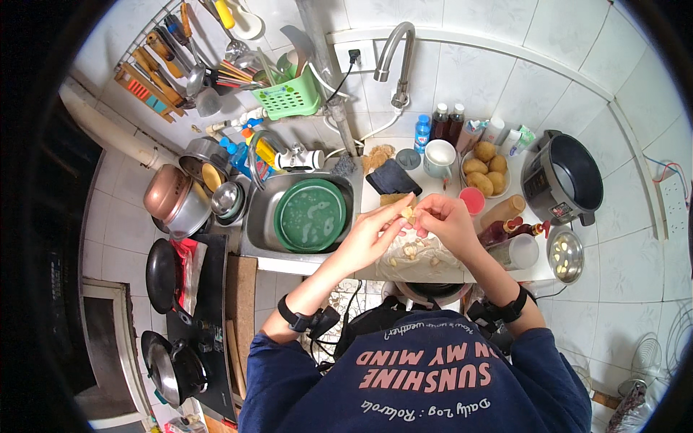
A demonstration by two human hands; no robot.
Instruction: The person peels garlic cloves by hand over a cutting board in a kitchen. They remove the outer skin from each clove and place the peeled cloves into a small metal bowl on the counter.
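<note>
Both my hands meet over the counter in the middle of the head view. My left hand (374, 234) and my right hand (445, 221) hold a small pale piece, apparently a garlic clove (407, 212), between their fingertips. Beneath them lies a crumpled translucent plastic bag (422, 265) with several garlic cloves and bits of skin (411, 250) on it. At the counter's right end, a round metal bowl (565, 255) holds several peeled cloves.
Left of my hands, a green basin (310, 215) with liquid sits in the steel sink (260, 233). Beyond them are a dark cloth (393, 177), a mug (439, 157) and a plate of potatoes (485, 172). Bottles, a plastic jar (521, 252) and a cooker pot (566, 176) stand to the right.
</note>
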